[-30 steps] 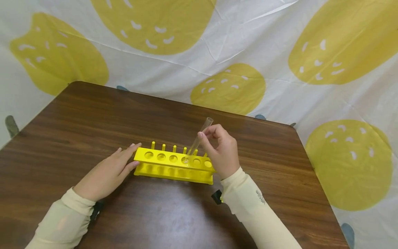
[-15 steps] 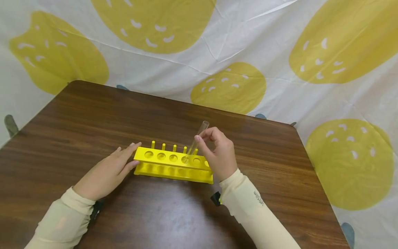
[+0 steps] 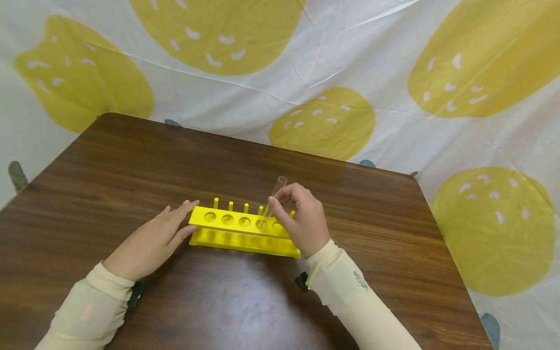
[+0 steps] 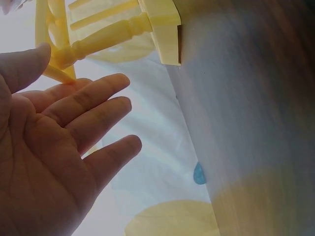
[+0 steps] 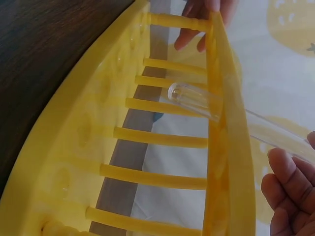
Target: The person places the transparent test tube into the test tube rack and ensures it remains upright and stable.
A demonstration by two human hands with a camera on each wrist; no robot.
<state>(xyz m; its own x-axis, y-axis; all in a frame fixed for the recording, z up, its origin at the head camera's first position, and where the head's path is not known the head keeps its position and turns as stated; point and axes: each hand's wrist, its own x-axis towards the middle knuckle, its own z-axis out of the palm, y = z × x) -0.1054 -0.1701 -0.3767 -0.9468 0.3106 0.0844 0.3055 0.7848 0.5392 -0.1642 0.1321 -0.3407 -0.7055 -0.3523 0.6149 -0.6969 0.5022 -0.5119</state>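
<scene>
A yellow test tube rack (image 3: 245,232) stands on the table, with a row of round holes in its upper shelf and pegs along the back. My left hand (image 3: 150,241) holds the rack's left end between thumb and forefinger; in the left wrist view its other fingers (image 4: 101,118) stretch out apart from it. My right hand (image 3: 304,221) pinches a clear test tube (image 3: 279,186) near its upper part. The tube leans to the right, its lower part through the fourth hole from the left. In the right wrist view, the tube's rounded end (image 5: 179,92) hangs between the two shelves.
The dark brown wooden table (image 3: 131,160) extends around the rack on all sides. Behind it hangs a white cloth (image 3: 245,102) with yellow fruit prints. Yellow posts (image 5: 152,177) join the rack's shelves at the back.
My right hand has moved left and slightly down with the test tube, which now leans less and sits lower in the hole. My left hand and the rack stay in place.
</scene>
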